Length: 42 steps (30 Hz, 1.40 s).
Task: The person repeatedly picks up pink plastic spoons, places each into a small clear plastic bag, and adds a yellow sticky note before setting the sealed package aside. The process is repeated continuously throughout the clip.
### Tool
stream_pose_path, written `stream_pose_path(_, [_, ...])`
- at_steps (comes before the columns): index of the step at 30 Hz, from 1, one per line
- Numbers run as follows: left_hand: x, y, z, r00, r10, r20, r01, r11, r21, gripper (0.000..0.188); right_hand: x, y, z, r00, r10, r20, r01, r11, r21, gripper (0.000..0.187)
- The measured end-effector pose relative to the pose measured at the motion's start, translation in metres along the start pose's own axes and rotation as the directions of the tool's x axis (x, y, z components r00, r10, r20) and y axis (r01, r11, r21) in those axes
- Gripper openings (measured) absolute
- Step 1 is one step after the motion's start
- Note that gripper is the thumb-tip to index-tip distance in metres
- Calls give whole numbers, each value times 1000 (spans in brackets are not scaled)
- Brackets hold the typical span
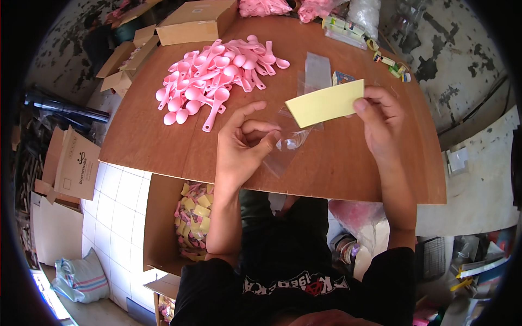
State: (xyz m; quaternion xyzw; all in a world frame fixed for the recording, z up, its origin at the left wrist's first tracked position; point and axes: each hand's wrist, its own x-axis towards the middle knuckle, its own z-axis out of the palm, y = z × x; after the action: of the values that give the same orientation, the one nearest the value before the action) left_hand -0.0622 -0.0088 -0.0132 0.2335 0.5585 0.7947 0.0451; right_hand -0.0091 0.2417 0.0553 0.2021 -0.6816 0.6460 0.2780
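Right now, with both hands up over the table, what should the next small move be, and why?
Probably bring the yellow card closer to the clear plastic bag: the right hand holds the card apart, while the bag is at the fingertips of the left hand.

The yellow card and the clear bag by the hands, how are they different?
The yellow card hides what is behind it, but the clear bag lets the brown table show through. The card looks smooth and stiff, while the bag is crinkly and shiny. The right hand holds the card; the bag is at the fingertips of the left hand. Both look thin.
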Motion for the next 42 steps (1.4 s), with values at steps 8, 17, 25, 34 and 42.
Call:
stream_pose_path(8, [5, 12, -4, 994, 85, 73, -88, 996, 33, 49, 20, 5, 11, 980, 131, 152, -104, 979, -178, 15])
stream_pose_path(17, [11, 16, -7, 974, 8, 227, -41, 989, 142, 43, 6, 14, 23, 964, 223, 143, -201, 967, -155, 13])
stream_pose_path(25, [6, 13, 4, 980, -56, 189, 32, 991, 130, 35, 3, 14, 24, 939, 33, 343, 93, 934, -344, 9])
stream_pose_path(34, [-7, -8, 17, 994, -52, 96, 38, 989, 145, 28, -5, 17, 24, 896, 118, 427, 59, 924, -379, 11])
stream_pose_path(42, [-17, -16, 23, 999, 19, 49, -28, 982, 185, 30, -11, 16, 31, 890, 135, 435, 41, 927, -373, 11])
